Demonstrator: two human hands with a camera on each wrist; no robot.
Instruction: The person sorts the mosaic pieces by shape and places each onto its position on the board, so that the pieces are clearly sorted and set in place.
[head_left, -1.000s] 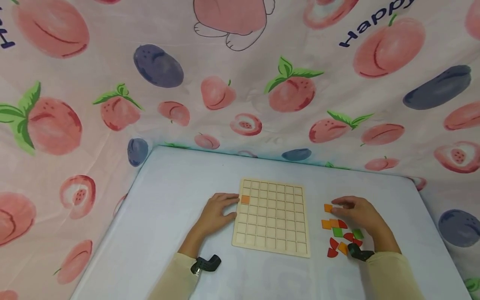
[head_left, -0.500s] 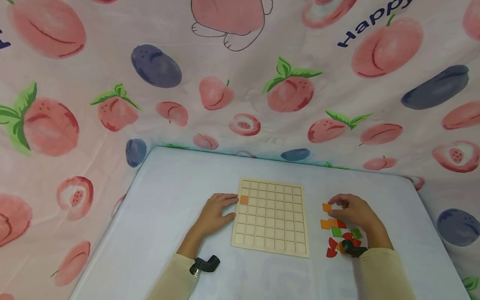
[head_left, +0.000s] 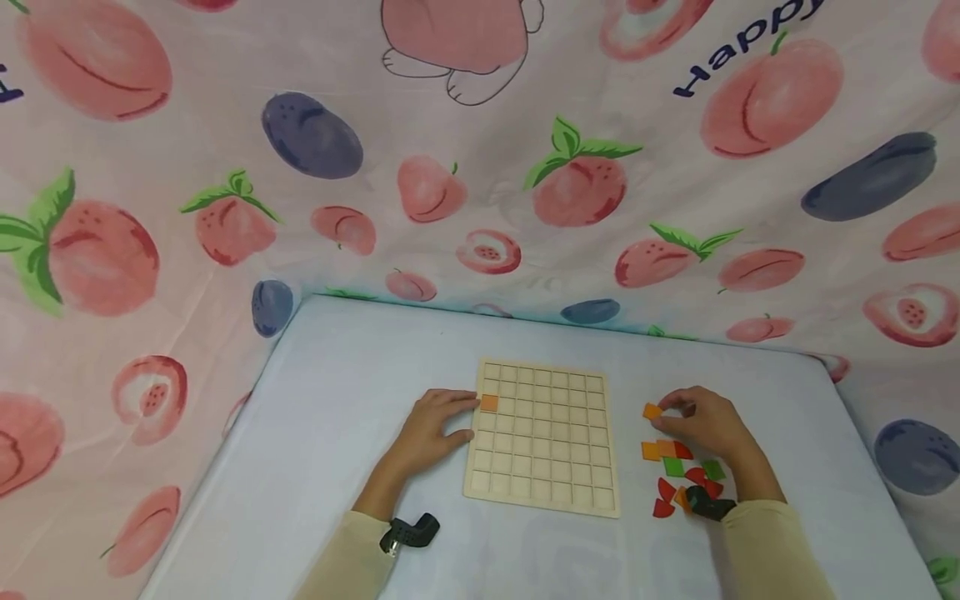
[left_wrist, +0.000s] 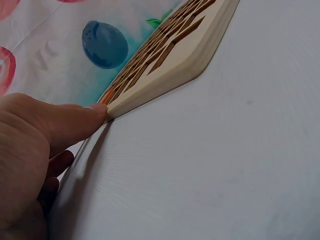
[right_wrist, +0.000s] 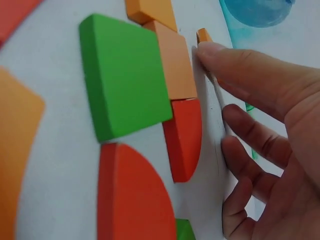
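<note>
**Orange tile (head_left: 652, 411) pinched on the right, left grip (head_left: 432, 427) against the board (head_left: 543, 433)!**

And there's the orange tile, out past the board's right edge, at the far end of the loose pieces! The right grip (head_left: 701, 419) has it, thumb and fingertips closed on its right side, the other side poking out toward the board. Whether it is clear of the surface (head_left: 360, 350), I cannot tell.

Over to the wooden board, lying flat, all square cells, and look at the left grip: fingers stretched out, pinching nothing, fingertips and thumb touching the left edge. A light orange square (head_left: 489, 403) sits in the leftmost column, third cell from the far side.

Nearer than the pinched tile, a cluster! A second orange tile (head_left: 651, 451), a peach-coloured tile (head_left: 666, 449) and a red wedge (head_left: 683, 451) line up touching, a green tile (head_left: 674, 467) tight beside them. Then more red pieces (head_left: 663, 507), another green tile (head_left: 713, 471), and an orange piece (head_left: 680, 498) partly hidden by the black wrist camera (head_left: 705, 502).

Behind it all, a fruit-printed cloth (head_left: 495, 183), "Happy" lettered at upper right.
</note>
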